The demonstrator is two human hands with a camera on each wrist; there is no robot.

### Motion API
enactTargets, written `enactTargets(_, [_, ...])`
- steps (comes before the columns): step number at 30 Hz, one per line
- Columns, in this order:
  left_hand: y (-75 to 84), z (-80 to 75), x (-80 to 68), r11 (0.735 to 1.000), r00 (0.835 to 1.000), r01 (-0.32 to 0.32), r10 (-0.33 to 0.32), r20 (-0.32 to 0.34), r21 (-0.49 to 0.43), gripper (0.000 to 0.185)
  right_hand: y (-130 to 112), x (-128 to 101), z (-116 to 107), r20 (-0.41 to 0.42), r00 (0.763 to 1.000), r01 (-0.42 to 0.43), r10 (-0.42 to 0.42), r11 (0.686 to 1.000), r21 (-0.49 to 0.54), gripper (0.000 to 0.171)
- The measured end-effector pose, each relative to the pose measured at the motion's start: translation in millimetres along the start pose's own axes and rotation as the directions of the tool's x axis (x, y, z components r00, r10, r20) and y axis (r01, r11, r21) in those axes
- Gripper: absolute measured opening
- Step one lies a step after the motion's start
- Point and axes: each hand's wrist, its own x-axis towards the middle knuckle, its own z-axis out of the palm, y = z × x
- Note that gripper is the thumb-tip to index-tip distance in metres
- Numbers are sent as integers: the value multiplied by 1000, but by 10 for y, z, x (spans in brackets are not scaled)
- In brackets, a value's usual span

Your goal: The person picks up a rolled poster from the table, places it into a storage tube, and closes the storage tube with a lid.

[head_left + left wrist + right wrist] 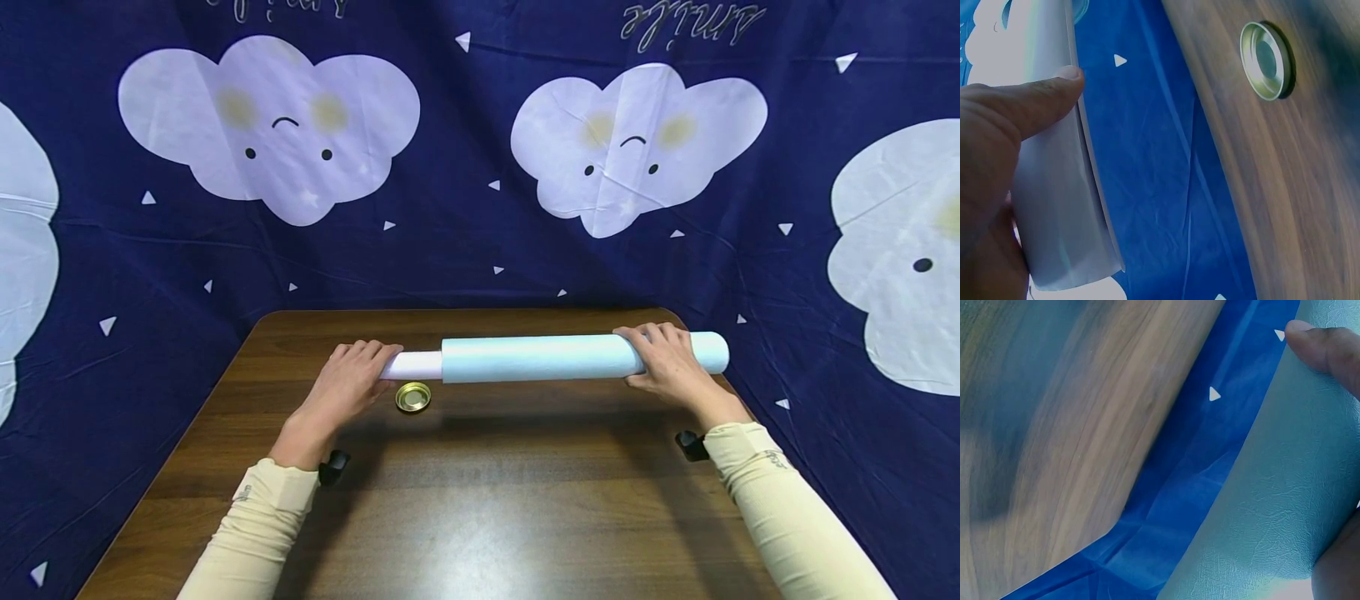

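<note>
A long light-blue tube (532, 358) is held level above the table by my right hand (667, 358), whose thumb (1310, 347) and fingers wrap round it near its right end. A white paper roll (416, 365) sticks out of the tube's left end. My left hand (348, 379) grips this roll at its outer end; in the left wrist view, the thumb (1054, 97) lies across the roll by its long loose edge. Just below the roll in the head view, a round gold metal lid (412, 397) lies on the table, hollow side up.
The brown wooden table (480, 492) has rounded far corners. Behind and beside it hangs a dark blue curtain (465, 250) printed with clouds and small white triangles. Black camera mounts (333, 467) are worn at both wrists.
</note>
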Motion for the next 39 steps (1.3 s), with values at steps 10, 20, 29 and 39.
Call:
enactTargets(10, [79, 47, 30, 1000, 1000, -24, 24, -5, -16, 51, -50, 2, -18, -1, 1000, 3, -3, 1000, 4, 77])
enactTargets(20, [150, 95, 99, 999, 999, -44, 43, -18, -28, 51, -78, 19, -8, 14, 1000, -1, 1, 1000, 14, 76])
enactTargets(29, [233, 103, 159, 999, 999, -41, 42, 7, -30, 52, -86, 24, 3, 19, 1000, -11, 11, 1000, 23, 75])
enactTargets(39, [310, 150, 213, 999, 999, -44, 44, -7, -22, 48, -109, 19, 1, 31, 999, -12, 11, 1000, 28, 76])
